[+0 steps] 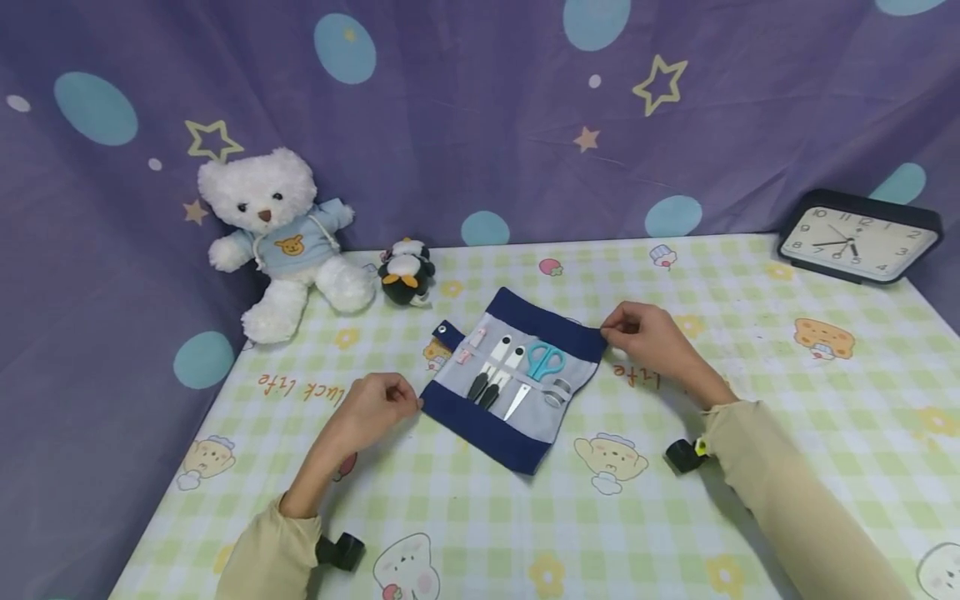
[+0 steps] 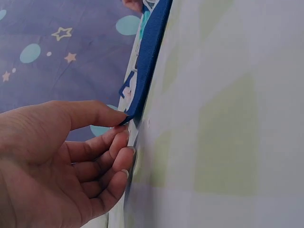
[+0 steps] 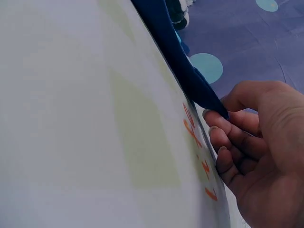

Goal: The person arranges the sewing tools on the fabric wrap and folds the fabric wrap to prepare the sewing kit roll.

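Observation:
A navy and grey fabric tool pouch (image 1: 480, 423) lies spread open on the table, tilted in the head view. Its band holds scissors with turquoise handles (image 1: 546, 360), two black-and-white slim tools (image 1: 495, 375), a small round metal item (image 1: 557, 392) and small pink pieces (image 1: 469, 346). A snap tab (image 1: 447, 334) sticks out at its left. My left hand (image 1: 378, 407) pinches the pouch's left corner between thumb and forefinger, seen closely in the left wrist view. At the far right corner, my right hand (image 1: 645, 333) pinches the navy edge, lifted slightly in the right wrist view.
A white teddy bear (image 1: 288, 242) in a blue hoodie sits at the back left, beside a small penguin plush (image 1: 406, 272). A black-framed clock (image 1: 858, 237) stands at the back right. Behind the checked tablecloth (image 1: 645, 533) hangs a purple curtain (image 1: 480, 125).

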### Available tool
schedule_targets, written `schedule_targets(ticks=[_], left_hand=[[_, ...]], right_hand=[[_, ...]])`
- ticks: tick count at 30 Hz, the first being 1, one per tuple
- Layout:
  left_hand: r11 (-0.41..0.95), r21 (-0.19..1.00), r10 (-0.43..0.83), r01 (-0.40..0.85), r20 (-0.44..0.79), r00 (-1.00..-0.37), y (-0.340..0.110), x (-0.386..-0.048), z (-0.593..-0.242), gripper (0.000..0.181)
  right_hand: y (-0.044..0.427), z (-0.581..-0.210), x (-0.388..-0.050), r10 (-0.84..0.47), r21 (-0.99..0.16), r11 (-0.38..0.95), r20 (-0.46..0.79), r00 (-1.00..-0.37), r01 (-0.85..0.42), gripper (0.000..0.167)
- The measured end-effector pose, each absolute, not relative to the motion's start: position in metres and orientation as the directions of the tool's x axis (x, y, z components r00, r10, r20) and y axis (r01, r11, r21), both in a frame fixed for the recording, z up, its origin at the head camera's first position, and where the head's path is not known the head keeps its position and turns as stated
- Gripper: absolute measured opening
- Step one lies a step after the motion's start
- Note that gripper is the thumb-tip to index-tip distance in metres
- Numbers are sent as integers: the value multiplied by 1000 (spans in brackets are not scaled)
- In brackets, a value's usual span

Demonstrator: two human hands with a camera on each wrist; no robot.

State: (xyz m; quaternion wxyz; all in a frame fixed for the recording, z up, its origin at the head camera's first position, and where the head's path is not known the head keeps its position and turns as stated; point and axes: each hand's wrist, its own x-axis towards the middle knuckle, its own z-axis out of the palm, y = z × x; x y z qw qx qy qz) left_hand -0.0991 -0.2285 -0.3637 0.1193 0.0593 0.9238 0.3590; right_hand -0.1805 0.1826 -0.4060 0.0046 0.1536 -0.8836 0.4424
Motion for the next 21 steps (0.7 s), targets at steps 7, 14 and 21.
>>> schedule_targets(ticks=[7, 14, 21], left_hand=[[728, 684, 181, 38, -139, -974, -228, -118, -368, 9], [721, 692, 160, 30, -124, -979, -226, -139, -371, 9], [729, 683, 153, 37, -109, -982, -219, -153, -370, 12]], right_hand=[[193, -406, -169, -270, -785, 564, 119, -955, -257, 5], [199, -405, -153, -296, -832, 496, 108, -949, -249, 9], [201, -406, -139, -315, -835, 489, 99, -944, -251, 7]])
